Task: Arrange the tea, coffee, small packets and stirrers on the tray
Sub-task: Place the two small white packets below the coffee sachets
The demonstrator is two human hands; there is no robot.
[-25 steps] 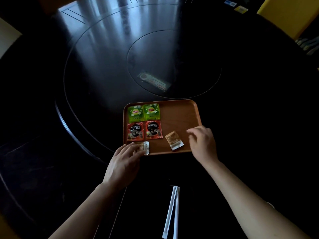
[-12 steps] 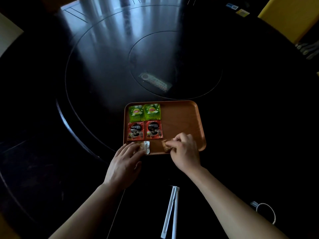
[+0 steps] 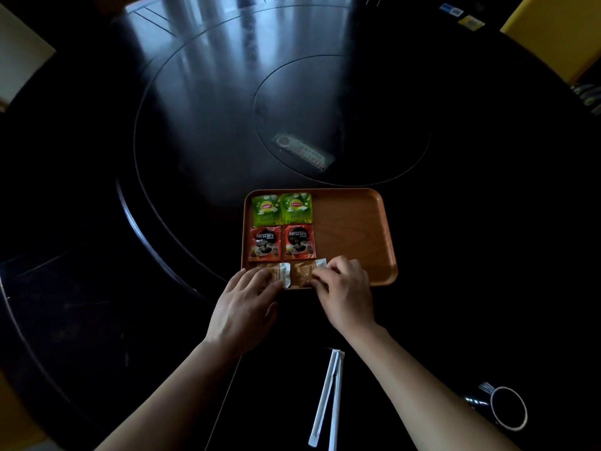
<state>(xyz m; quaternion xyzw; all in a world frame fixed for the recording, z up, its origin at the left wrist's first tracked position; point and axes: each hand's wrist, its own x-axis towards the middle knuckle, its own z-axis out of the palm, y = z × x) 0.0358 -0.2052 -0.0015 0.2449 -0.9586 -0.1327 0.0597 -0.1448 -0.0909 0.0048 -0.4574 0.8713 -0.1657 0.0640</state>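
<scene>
An orange tray [image 3: 354, 229] lies on the dark table. Two green tea packets [image 3: 281, 208] fill its far left corner, with two red coffee packets [image 3: 281, 243] just below them. Along the near edge lie two small brown sugar packets. My left hand [image 3: 247, 304] rests its fingertips on the left sugar packet [image 3: 279, 273]. My right hand [image 3: 344, 288] pinches the right sugar packet [image 3: 303, 273] at its right end. Two white wrapped stirrers [image 3: 329, 395] lie on the table between my forearms, off the tray.
A clear flat packet [image 3: 304, 152] lies on the table's inner disc beyond the tray. A cup with a white rim [image 3: 509, 407] and metal spoons stands at the lower right. A yellow chair [image 3: 553, 30] is at the top right. The tray's right half is bare.
My right hand slid the right sugar packet leftward, straightening it beside the left one under the coffee packets. My left hand stayed on the left sugar packet.
</scene>
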